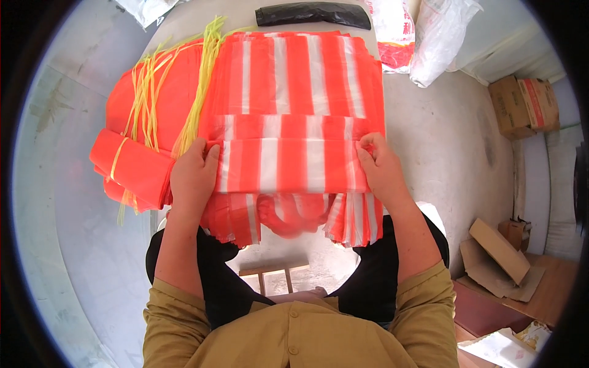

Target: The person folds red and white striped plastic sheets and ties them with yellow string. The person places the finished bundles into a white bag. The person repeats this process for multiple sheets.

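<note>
A stack of red-and-white striped plastic bags (294, 67) lies on the table, its handle ends (354, 221) hanging over the near edge. A folded band of the striped plastic (291, 164) lies across the stack. My left hand (195, 168) pinches this band's left end between thumb and fingers. At the opposite end, my right hand (380, 164) grips the band with its fingertips. Left of the stack lie plain red bags (119, 98) with loose yellow strings (145, 98) over them. A folded red bundle (138, 161), tied with yellow string, sits beside my left hand.
A rolled black plastic bag (313, 15) lies at the table's far edge. White-and-red sacks (394, 37) stand behind to the right. Cardboard boxes (524, 107) are at the far right, and an opened carton (500, 257) lies lower right. Under the table edge is a wooden frame (274, 270).
</note>
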`<state>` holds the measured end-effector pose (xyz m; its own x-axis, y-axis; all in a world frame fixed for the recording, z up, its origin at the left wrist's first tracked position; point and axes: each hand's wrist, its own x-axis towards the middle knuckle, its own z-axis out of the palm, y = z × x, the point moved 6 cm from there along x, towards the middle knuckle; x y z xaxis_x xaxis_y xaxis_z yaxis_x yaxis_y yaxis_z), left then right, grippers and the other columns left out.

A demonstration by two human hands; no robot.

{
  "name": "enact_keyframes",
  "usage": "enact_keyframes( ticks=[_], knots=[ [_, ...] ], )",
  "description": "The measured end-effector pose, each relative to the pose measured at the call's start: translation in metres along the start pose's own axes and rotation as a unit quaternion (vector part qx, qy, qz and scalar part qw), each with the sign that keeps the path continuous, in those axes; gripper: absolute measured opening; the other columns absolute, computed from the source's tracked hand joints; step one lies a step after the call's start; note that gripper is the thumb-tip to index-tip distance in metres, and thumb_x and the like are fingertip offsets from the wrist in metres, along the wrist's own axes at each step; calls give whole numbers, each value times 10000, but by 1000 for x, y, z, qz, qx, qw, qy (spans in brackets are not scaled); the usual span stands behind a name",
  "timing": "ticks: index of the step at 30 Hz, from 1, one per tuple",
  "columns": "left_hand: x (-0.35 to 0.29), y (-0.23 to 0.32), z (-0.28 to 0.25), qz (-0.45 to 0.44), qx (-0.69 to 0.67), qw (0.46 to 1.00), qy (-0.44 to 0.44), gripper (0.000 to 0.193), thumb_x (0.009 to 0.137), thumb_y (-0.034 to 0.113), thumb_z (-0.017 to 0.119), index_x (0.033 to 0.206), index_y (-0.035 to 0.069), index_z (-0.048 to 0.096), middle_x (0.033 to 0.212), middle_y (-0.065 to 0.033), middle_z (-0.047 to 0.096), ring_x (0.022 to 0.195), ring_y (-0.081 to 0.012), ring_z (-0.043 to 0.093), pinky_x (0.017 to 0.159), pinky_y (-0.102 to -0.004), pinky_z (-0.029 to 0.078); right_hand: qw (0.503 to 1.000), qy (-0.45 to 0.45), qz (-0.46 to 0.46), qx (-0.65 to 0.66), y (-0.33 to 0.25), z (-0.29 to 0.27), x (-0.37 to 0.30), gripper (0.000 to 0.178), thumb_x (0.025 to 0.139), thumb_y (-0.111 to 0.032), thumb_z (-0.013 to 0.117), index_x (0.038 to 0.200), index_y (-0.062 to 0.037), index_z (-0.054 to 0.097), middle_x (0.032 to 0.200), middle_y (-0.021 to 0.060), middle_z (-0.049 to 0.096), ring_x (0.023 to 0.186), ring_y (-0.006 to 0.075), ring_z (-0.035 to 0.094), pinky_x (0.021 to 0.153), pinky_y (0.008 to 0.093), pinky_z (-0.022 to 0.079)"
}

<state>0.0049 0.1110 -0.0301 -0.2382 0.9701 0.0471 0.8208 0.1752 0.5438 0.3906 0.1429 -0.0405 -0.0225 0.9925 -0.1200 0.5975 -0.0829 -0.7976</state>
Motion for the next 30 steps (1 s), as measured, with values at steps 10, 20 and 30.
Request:
enact_keyframes(
  ticks=[10,20,30],
  knots=[
    [-22,42,-16,226,56,967,101,428,892,265,825,1248,70,688,1214,-142,711,1117,-353,682,909,-472,552,967,21,-145,-208,-47,-18,-30,380,942,-265,781,1258,-67,709,1090,132,767,972,298,728,872,415,570],
    [-48,87,19,324,65,935,-126,791,753,136,835,1495,48,576,1567,-173,576,1500,-367,496,1239,-515,406,896,-128,-362,-222,-78,65,-40,784,817,-222,847,1513,-17,550,1620,162,520,1524,337,464,1249,469,399],
    [-42,69,6,292,131,941,-113,733,773,56,693,1498,54,585,1597,-160,558,1511,-364,486,1240,-556,394,894,-159,-318,-272,-74,35,-36,695,840,-79,733,1513,-39,563,1599,122,556,1505,312,491,1256,458,398]
  ],
)
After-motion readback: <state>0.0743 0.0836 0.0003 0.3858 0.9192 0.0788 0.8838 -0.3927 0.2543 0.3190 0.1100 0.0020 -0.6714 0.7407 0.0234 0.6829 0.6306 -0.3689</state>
